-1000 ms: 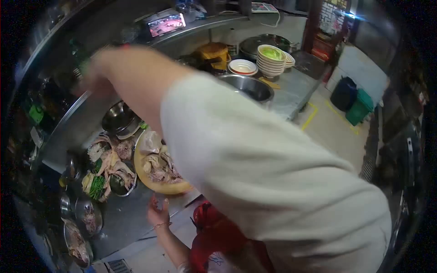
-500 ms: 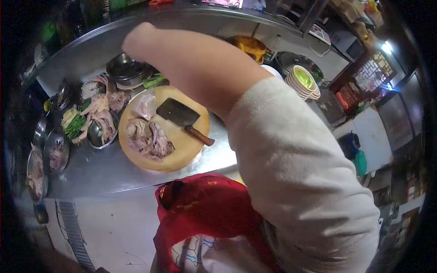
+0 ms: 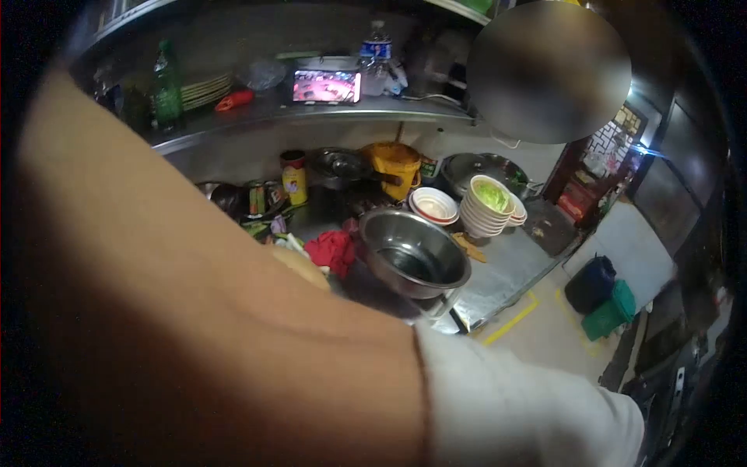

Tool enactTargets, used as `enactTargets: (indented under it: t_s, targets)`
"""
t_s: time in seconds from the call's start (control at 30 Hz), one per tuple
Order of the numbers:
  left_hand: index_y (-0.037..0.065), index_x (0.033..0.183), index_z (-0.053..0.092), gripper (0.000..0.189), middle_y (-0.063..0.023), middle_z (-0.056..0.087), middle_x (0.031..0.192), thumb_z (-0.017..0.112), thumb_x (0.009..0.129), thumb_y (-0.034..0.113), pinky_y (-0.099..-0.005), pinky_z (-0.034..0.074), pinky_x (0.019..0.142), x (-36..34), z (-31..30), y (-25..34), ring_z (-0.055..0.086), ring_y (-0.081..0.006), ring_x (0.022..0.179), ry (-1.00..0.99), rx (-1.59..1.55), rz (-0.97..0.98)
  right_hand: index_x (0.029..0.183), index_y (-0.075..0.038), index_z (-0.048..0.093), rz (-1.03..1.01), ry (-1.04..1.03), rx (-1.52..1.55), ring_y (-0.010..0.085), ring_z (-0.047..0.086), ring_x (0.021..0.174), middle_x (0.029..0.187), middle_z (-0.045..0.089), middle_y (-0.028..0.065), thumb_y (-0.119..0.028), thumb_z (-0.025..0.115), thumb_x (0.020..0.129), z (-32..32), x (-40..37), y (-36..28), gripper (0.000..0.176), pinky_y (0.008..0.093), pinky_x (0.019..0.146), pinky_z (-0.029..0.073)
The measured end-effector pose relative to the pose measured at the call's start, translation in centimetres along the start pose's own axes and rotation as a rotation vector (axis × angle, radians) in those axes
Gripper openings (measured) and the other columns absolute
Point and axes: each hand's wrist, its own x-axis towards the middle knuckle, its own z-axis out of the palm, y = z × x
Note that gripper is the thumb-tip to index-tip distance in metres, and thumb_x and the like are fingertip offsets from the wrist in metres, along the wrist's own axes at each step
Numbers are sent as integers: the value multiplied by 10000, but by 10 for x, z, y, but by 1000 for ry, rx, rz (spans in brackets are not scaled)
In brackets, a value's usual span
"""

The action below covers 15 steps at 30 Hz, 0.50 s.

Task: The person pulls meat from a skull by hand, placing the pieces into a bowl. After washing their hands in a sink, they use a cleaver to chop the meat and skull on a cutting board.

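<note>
My right forearm, in a white sleeve, crosses the head view from the lower right to the upper left, very close to the camera. The hand at its end lies beyond the dark rim of the view. My left hand does not show. Behind the forearm, a sliver of the round chopping board peeks out. Beside it lies a crumpled red cloth. A large steel basin stands to the right of the cloth. The cleaver and meat are hidden or out of view.
White bowls are stacked on the steel counter, with green leaves in the top one. Behind stand a yellow bucket and a yellow-red can. A shelf above holds a lit screen and a green bottle. A green bin is on the floor.
The view has swung up and to the right. My right arm now fills the lower left, and its hand has left the picture. The board has mostly gone behind the arm; the shelf has come into view.
</note>
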Motion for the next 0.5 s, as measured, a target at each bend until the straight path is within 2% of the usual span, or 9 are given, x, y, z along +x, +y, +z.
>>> enactTargets:
  t_s: [0.37,0.5]
  targets:
    - [16,1314,482,519,-148,527,1284,478,952,388,-407,372,1025,12,-3,8,494,-260,1172,8,20,4,920,-134,736,21,68,109,281,610,1036,963,688,93,-448,646,760,52,-25,-8,364,570,999,316]
    - [18,1315,479,515,-148,530,1275,475,953,384,-405,384,1012,14,-3,10,503,-260,1158,30,7,-5,893,-127,737,-101,170,-235,287,600,1040,944,686,101,-494,644,749,136,-97,-28,405,598,1039,276]
